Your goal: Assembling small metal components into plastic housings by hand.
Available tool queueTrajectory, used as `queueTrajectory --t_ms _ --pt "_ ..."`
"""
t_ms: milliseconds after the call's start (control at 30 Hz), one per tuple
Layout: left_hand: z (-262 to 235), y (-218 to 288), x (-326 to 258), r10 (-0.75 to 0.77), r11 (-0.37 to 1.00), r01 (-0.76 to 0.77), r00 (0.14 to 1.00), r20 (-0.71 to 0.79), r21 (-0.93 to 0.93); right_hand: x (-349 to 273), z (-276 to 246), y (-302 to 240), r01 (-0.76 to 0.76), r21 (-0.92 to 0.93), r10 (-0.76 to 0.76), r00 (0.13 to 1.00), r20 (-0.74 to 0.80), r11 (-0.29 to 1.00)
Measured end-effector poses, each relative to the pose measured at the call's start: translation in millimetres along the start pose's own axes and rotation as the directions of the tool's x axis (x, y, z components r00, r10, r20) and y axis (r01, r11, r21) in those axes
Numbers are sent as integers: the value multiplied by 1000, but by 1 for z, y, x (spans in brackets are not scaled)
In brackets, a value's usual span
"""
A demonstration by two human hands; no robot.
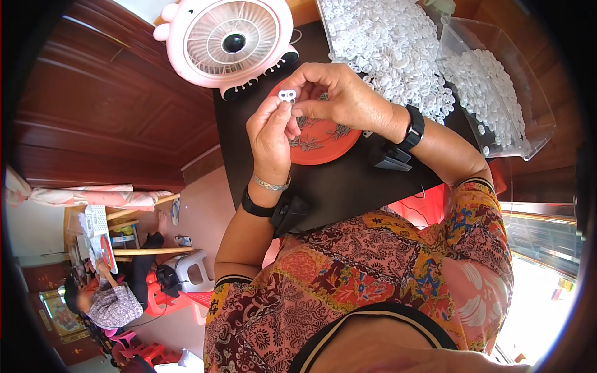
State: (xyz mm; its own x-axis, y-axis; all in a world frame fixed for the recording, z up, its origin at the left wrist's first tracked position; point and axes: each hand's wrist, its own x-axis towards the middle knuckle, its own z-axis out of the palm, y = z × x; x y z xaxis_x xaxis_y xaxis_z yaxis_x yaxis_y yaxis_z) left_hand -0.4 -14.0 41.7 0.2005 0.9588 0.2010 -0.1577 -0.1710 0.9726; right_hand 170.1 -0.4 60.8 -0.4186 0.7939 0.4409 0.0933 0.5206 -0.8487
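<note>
Between the thumb and fingers of my left hand (272, 132) is a small white plastic piece with two round holes (287, 96). My right hand (348, 99) is closed in a pinch right beside that piece. What its fingertips hold, if anything, is too small to make out. Both hands are over a round orange-red plate (323, 154), on which several thin grey metal pins (309, 143) lie scattered. Part of the plate is hidden by my hands.
A pink animal-shaped fan (180, 46) stands at the far left of the dark table (249, 165). A large heap of white pieces (385, 50) lies at the back, with a clear bin (535, 133) of more to its right. Another person (118, 304) sits farther off at left.
</note>
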Motion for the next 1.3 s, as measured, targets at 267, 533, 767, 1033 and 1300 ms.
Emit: queueTrajectory --t_ms 267,533,767,1033,1300 --pt "-3 -2 -2 33 998 -30 997 76 -51 0 -3 -6 -38 160 38 999 7 986" --pt "-2 -3 -1 -65 973 89 991 117 -213 0 0 5 -25 263 36 999 -39 965" --pt "-3 -3 2 -274 742 425 898 343 -518 -2 -3 2 -12 139 22 998 -66 990" --pt "-9 -6 7 -249 572 551 822 512 -607 -1 -8 -3 64 38 -65 998 2 997" --pt "-9 -5 5 -256 535 616 770 584 -577 0 -17 -14 257 -196 -238 964 118 946"
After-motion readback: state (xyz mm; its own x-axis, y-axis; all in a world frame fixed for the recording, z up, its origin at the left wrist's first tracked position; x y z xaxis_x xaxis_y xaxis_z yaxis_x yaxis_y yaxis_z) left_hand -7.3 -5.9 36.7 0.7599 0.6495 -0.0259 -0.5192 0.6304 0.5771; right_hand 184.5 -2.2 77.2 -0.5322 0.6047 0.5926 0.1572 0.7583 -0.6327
